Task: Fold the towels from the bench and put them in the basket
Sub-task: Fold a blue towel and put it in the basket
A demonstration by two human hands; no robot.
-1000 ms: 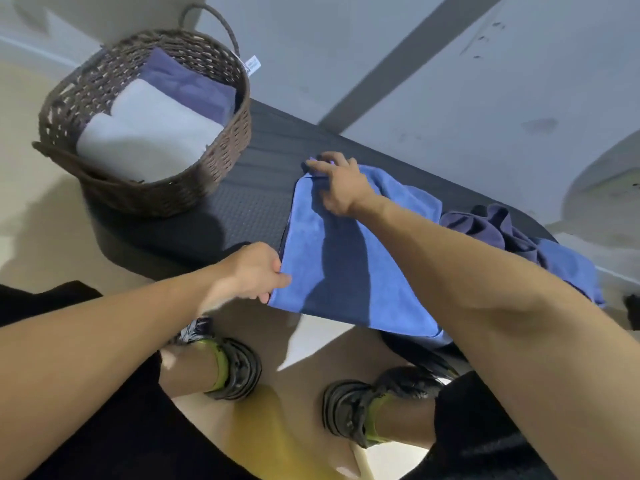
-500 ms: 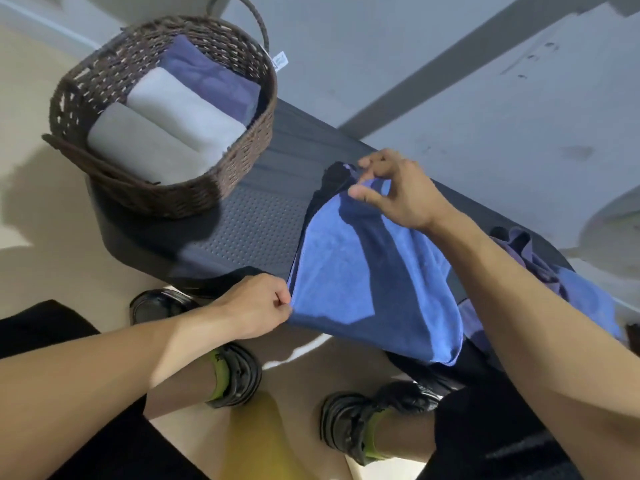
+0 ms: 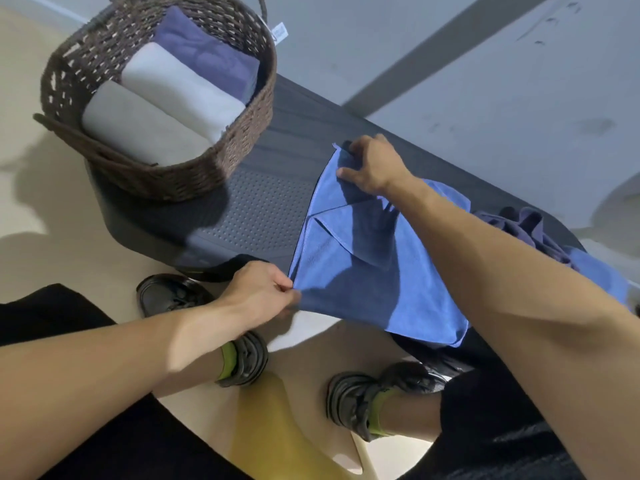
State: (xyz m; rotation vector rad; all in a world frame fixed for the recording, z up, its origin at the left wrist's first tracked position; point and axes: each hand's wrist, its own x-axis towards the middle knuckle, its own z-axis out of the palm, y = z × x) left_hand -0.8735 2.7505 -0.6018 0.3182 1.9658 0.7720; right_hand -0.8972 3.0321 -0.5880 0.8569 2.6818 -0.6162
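A blue towel (image 3: 360,271) lies half folded across the dark bench (image 3: 263,209), its near edge hanging over the front. My left hand (image 3: 259,292) pinches the towel's near left corner. My right hand (image 3: 370,164) grips the far left corner on the bench top. A brown wicker basket (image 3: 239,140) stands on the bench's left end. It holds a dark blue folded towel (image 3: 207,60) and two grey ones (image 3: 180,84).
A heap of unfolded purple and blue towels (image 3: 533,230) lies on the bench's right end, partly behind my right arm. A grey wall (image 3: 485,81) runs right behind the bench. My shoes (image 3: 360,396) stand on the beige floor below.
My right hand has carried the far corner away from me and set it down on the bench, so the towel lies flatter. My left hand keeps its corner.
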